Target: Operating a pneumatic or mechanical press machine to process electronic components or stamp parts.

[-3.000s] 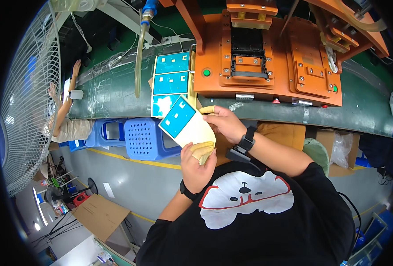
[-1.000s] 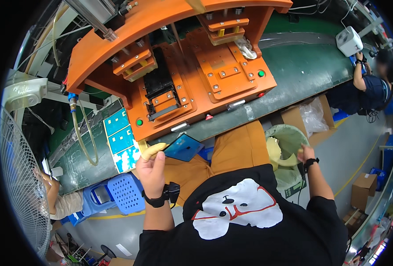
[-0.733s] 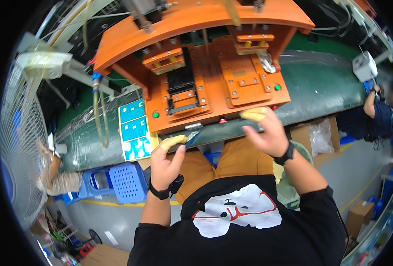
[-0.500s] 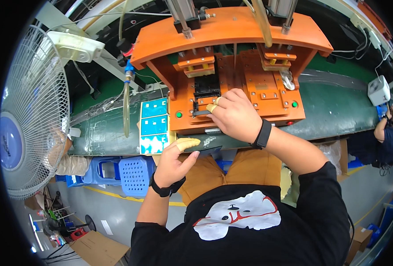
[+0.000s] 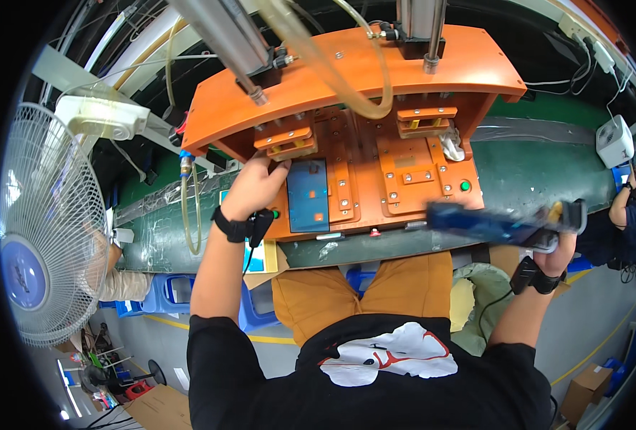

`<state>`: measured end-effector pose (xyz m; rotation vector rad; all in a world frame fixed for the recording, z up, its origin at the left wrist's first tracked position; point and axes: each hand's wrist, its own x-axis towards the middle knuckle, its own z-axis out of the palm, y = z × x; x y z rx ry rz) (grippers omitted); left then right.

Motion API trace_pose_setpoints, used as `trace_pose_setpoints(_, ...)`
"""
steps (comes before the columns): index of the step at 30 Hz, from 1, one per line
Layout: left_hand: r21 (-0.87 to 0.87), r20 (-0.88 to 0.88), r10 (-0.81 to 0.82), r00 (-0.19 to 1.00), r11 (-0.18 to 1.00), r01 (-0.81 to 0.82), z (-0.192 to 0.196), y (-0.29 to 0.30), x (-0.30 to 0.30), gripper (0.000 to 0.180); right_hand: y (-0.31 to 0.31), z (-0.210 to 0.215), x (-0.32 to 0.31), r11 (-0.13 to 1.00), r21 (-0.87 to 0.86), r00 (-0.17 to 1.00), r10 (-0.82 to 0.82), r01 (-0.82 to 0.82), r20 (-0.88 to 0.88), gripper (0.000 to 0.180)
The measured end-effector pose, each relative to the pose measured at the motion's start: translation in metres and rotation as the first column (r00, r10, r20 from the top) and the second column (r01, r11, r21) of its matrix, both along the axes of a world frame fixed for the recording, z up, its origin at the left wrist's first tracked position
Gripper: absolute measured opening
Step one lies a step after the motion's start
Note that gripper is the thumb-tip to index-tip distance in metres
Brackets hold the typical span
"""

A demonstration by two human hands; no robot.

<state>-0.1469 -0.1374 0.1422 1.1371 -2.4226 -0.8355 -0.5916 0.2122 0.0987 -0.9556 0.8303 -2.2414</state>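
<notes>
A blue see-through panel [image 5: 308, 197] with small square openings lies on the left fixture of an orange press [image 5: 343, 68]. At its upper left corner is my left hand [image 5: 253, 190], the thumb by the panel's edge and the other fingertips partly hidden beneath the press block [image 5: 289, 141]. Whether they grip the panel I cannot make out. Off to the right of the press, my right hand [image 5: 560, 247] is closed on a dark flat part [image 5: 486, 223], smeared by motion, with a pale rounded edge near the fingers. A yellow finger cover shows on that hand.
The right fixture [image 5: 414, 175] holds no panel. A clear hose [image 5: 361, 100] hangs before the press. Blue sheets on a yellow card [image 5: 264, 258] lie partly under my left arm. A fan [image 5: 56, 222] stands left, a small white box [image 5: 614, 145] right, and a co-worker [image 5: 622, 222] sits far right.
My right hand has left the fixture and swung right with the dark part. My left hand has gone up to the press, and a blue panel now covers the left fixture.
</notes>
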Motion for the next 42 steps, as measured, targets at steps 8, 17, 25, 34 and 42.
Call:
trace_pose_setpoints(8,-0.282,0.342,0.016,0.94,0.956,0.087,-0.029,-0.063,-0.03,0.044,-0.013,-0.183,-0.198,0.983,0.18,0.805,-0.135,0.036,0.577,0.026)
trace_pose_setpoints(17,-0.331,0.228,0.018,0.974,0.942,0.06,-0.023,-0.059,-0.025,0.047,-0.269,-0.171,-0.223,0.683,0.73,0.957,-0.193,-0.025,0.214,0.036)
trace_pose_setpoints(25,-0.36,0.26,0.023,0.965,0.93,0.075,-0.019,-0.049,-0.025,0.05,-0.365,-0.102,-0.169,0.478,0.53,0.258,0.523,0.701,-0.812,0.032)
trace_pose_setpoints(34,-0.397,0.324,0.036,0.945,0.912,0.102,-0.001,-0.029,-0.029,0.053,-0.445,-0.139,-0.113,0.526,0.502,0.178,0.547,0.687,-0.818,0.031)
trace_pose_setpoints(42,-0.449,0.327,0.014,0.945,0.882,0.143,-0.012,-0.034,-0.022,0.057,-0.433,-0.147,-0.13,0.544,0.465,0.179,0.496,0.699,-0.85,0.03)
